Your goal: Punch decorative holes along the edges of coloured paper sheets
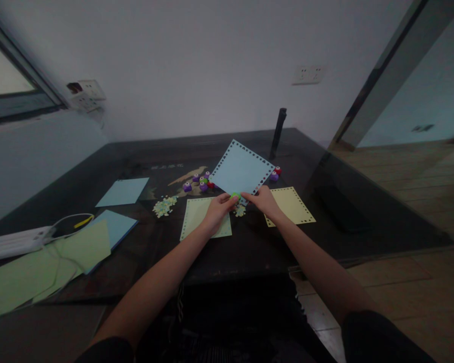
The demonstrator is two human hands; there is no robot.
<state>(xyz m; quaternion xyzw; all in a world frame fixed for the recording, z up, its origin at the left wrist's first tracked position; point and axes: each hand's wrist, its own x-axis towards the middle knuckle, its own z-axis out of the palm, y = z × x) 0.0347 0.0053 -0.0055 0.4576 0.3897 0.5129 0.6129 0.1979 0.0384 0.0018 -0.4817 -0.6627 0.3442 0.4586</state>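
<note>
Above the dark table I hold up a light blue sheet of paper (242,164), turned cornerwise, with small punched holes along its edges. At its near corner sits a green craft punch (235,195). My left hand (220,209) is closed on this punch. My right hand (264,201) pinches the sheet's lower right edge beside the punch. Under my left hand lies a pale green sheet (193,214) with a punched border. A pale yellow sheet (293,205), also hole-edged, lies right of my right hand. Small paper cut-outs (240,210) are heaped below the punch.
Several purple, red and green punches (202,182) lie behind the left sheet; a purple punch (274,176) lies at right. Another cut-out pile (164,205), a blue sheet (124,192), green sheets (41,267), a white power strip (17,243) and a black upright object (278,132) are around.
</note>
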